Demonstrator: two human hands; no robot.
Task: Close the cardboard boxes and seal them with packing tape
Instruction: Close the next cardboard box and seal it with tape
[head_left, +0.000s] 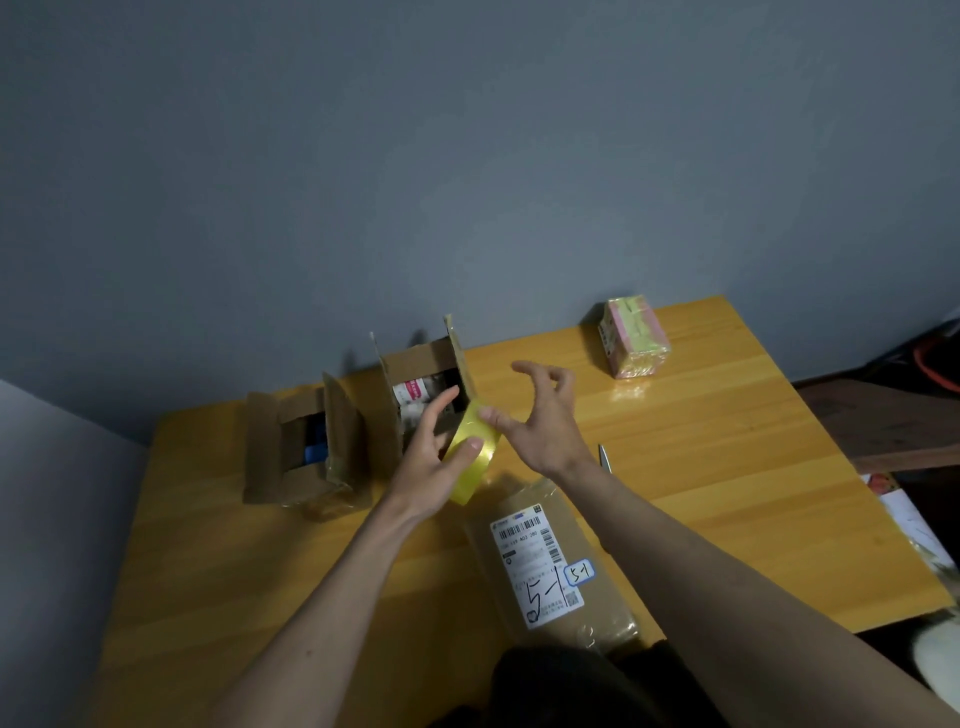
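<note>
My left hand (434, 457) grips a yellowish roll of packing tape (472, 457) above the wooden table (701, 467). My right hand (540, 415) hovers beside the roll with fingers spread, its thumb touching the roll's upper edge. Behind the hands stands an open cardboard box (421, 384) with flaps up and packets inside. A second open box (301, 447) with blue contents stands to its left. A flat closed box (550, 561) with a shipping label lies near me, under my forearms.
A pink and yellow wrapped package (634, 338) sits at the table's far right. A thin metal tool (605, 457) lies right of my right wrist. A grey wall backs the table. Clutter lies beyond the right edge.
</note>
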